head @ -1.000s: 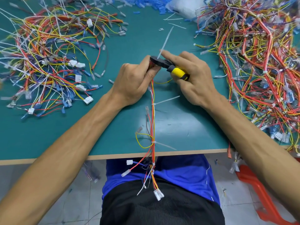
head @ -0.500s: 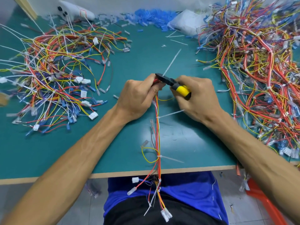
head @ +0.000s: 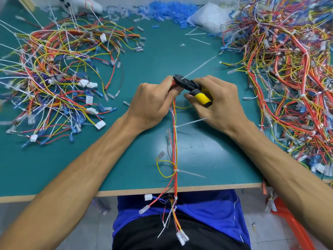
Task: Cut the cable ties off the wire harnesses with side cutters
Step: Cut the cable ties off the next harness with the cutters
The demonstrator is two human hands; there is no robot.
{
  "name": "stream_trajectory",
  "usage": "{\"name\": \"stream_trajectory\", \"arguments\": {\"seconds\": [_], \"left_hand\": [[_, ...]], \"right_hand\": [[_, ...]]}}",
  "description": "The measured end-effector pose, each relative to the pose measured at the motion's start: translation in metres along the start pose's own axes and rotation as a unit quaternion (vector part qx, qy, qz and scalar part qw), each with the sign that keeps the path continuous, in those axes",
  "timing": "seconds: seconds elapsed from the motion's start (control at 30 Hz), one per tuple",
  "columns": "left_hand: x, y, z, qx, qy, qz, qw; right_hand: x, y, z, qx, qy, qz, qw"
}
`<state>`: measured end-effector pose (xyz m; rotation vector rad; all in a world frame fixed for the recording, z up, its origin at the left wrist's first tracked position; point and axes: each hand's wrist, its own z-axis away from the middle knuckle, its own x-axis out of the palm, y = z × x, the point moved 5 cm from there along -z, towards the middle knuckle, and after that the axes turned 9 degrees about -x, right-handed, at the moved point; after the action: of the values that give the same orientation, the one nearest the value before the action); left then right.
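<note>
Here, yellow-handled side cutters [head: 192, 87], against cable tie [head: 198, 67]

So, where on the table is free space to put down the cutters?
Bare table lies between the held harness and the right forearm. Another patch lies front left, below the left wire pile. The strip beyond the side cutters holds only some cut ties. The right wire pile, the left one and the far edge are crowded.

Bright, even overhead light; a pale sheen of glare on the green desk [head: 207, 150] near its front edge. Wide-angle bending at the edges, with blurred wires far left.
</note>
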<state>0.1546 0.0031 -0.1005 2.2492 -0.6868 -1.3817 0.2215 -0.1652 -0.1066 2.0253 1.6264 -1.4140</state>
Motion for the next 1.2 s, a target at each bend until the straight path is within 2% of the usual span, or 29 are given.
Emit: {"name": "stream_trajectory", "arguments": {"seconds": [0.47,0.77,0.97,1.2], "left_hand": [[-0.003,-0.005,-0.002,0.014,0.018,0.002,1.0],[-0.012,-0.005,-0.003,0.013,0.063,-0.054,0.996],[-0.004,-0.001,-0.007,0.003,0.054,-0.104,0.993],[-0.001,-0.004,-0.007,0.0,0.059,-0.048,0.997]], "right_hand": [[0.0,-0.002,-0.003,-0.005,0.002,-0.007,1.0],[0.005,-0.001,-0.003,0.004,-0.014,0.021,1.0],[0.004,0.0,-0.004,0.016,-0.002,0.016,1.0],[0.008,-0.009,-0.005,-0.002,-0.039,0.04,0.998]]}}
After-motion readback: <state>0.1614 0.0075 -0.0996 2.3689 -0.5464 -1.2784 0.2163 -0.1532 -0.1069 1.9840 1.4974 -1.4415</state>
